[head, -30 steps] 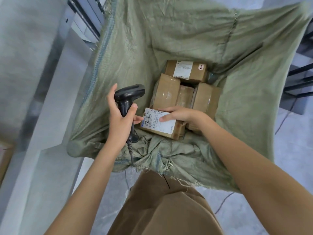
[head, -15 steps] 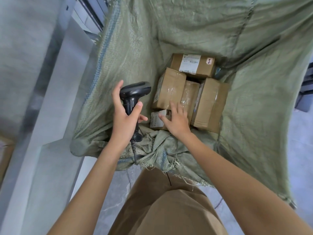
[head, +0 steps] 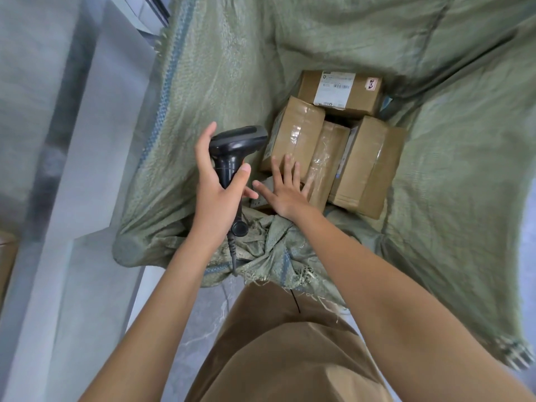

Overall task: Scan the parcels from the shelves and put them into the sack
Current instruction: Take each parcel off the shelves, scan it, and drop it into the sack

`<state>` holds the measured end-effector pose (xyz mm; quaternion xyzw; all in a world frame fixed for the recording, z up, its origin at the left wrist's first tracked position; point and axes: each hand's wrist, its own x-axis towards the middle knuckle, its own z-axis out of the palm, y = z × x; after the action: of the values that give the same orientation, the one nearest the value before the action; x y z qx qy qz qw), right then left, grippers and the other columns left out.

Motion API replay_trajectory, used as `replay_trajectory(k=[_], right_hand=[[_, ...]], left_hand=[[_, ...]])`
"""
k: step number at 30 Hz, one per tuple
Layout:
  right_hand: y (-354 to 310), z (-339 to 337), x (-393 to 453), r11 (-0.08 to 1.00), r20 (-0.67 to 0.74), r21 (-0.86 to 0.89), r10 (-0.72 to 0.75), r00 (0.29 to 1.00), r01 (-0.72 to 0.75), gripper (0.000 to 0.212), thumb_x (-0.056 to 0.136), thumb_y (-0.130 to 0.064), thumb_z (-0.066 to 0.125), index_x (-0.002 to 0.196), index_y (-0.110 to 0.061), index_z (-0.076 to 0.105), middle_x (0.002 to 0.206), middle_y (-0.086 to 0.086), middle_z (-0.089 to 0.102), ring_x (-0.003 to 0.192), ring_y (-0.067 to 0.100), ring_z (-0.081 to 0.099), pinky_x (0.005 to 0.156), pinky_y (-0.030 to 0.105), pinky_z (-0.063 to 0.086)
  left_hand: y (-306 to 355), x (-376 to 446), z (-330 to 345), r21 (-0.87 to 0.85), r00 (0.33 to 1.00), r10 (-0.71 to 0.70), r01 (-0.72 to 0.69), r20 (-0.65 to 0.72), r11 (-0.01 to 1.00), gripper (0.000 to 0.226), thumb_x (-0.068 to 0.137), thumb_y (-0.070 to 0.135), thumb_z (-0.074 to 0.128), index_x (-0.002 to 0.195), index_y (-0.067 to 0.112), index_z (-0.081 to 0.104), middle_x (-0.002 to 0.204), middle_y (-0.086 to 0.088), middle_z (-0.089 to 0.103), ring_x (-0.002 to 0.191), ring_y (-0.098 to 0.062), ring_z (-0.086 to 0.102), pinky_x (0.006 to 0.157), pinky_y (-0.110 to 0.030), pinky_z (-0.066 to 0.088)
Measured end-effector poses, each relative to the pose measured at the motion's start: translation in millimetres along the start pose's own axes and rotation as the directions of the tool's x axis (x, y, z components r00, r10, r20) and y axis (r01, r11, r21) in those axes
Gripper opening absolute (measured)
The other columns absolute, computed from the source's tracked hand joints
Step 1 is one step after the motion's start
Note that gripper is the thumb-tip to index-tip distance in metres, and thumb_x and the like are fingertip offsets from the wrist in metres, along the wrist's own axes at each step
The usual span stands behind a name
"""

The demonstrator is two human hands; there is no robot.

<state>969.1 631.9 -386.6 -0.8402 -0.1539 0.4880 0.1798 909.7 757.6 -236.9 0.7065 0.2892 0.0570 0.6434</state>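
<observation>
My left hand (head: 216, 195) grips the black scanner (head: 235, 152) by its handle, thumb across the front, head pointing away from me toward the parcels. Its cable hangs below the hand over the bunched near rim of the green sack (head: 220, 82).

My right hand (head: 285, 192) is released: fingers straight and spread, lying flat, holding nothing. Beneath its palm sits the small parcel (head: 259, 202), inside the sack at the near edge; only a corner with a scrap of label shows just left of the hand. My fingertips (head: 287, 161) reach onto the taped box (head: 293, 134) directly ahead. Just right of the hand lies a narrow taped box (head: 326, 158), beyond it a larger box (head: 367, 163), and farthest from the fingers a labelled box (head: 340, 89) against the far wall.

Assessment: the parcel appears placed; the step in hand is seating it. To do it well I should press flat and evenly so it settles level beside its neighbours rather than riding on the sack's folded rim. Keep the scanner cable outside the sack mouth so it does not snag. Withdraw the right hand straight up, to avoid dragging cloth over the load.
</observation>
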Motion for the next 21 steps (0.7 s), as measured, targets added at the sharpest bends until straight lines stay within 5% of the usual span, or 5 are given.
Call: replay_trajectory(k=[4,10,13,15,21], right_hand=[[-3.2,-15.5,-10.2,0.999,0.006,-0.044,0.015,1.0,-0.015,0.083,0.091,-0.08,0.018,0.149,-0.043,-0.028,0.153,-0.007,-0.044,0.137,0.022,-0.045,0.111,0.062,-0.026],[-24.2,-59.7,-47.6,0.99,-0.236,-0.08,-0.133,0.963,0.117,0.077,0.094,-0.076,0.018,0.15,-0.045,-0.024,0.157,-0.009,-0.038,0.142,0.022,-0.04,0.11,0.051,-0.027],[-46.4,-81.1,-71.3,0.97,-0.328,-0.139,-0.237,0.914,0.202,0.074,0.097,-0.07,0.02,0.154,-0.041,-0.017,0.162,-0.006,-0.03,0.147,0.023,-0.032,0.114,0.05,-0.022],[-64.2,-94.7,-90.9,0.948,-0.371,-0.173,-0.314,0.874,0.267,0.073,0.1,-0.066,0.022,0.156,-0.038,-0.013,0.164,-0.004,-0.025,0.15,0.024,-0.026,0.117,0.051,-0.017],[-113.0,-110.1,-165.0,0.799,-0.381,-0.347,-0.599,0.704,0.492,0.069,0.103,-0.058,0.025,0.16,-0.031,-0.003,0.167,-0.002,-0.013,0.153,0.023,-0.018,0.122,0.052,-0.01]], left_hand=[[5.5,1.1,-0.7,-0.008,1.0,0.018,-0.018,0.003,1.0,0.075,0.097,0.004,0.062,0.138,0.058,0.031,0.155,-0.01,0.031,0.085,-0.004,0.069,0.066,-0.031,0.061],[35.8,-7.1,-4.0,0.015,0.997,0.069,-0.069,-0.015,0.998,0.072,0.099,0.0,0.06,0.142,0.05,0.029,0.146,0.004,0.04,0.076,-0.004,0.068,0.068,-0.033,0.062],[55.4,-19.9,-10.4,0.033,0.99,0.13,-0.128,-0.055,0.991,0.071,0.099,0.0,0.059,0.146,0.042,0.027,0.14,0.026,0.041,0.076,-0.014,0.067,0.065,-0.023,0.059],[69.1,-34.3,-16.6,0.045,0.98,0.161,-0.156,-0.115,0.987,0.07,0.099,0.001,0.059,0.145,0.043,0.027,0.139,0.021,0.043,0.068,-0.018,0.067,0.065,-0.016,0.055],[98.0,-115.4,-38.1,0.103,0.87,0.279,-0.26,-0.407,0.96,0.074,0.098,-0.001,0.061,0.138,0.053,0.029,0.13,0.038,0.048,0.066,-0.013,0.068,0.062,-0.021,0.057]])
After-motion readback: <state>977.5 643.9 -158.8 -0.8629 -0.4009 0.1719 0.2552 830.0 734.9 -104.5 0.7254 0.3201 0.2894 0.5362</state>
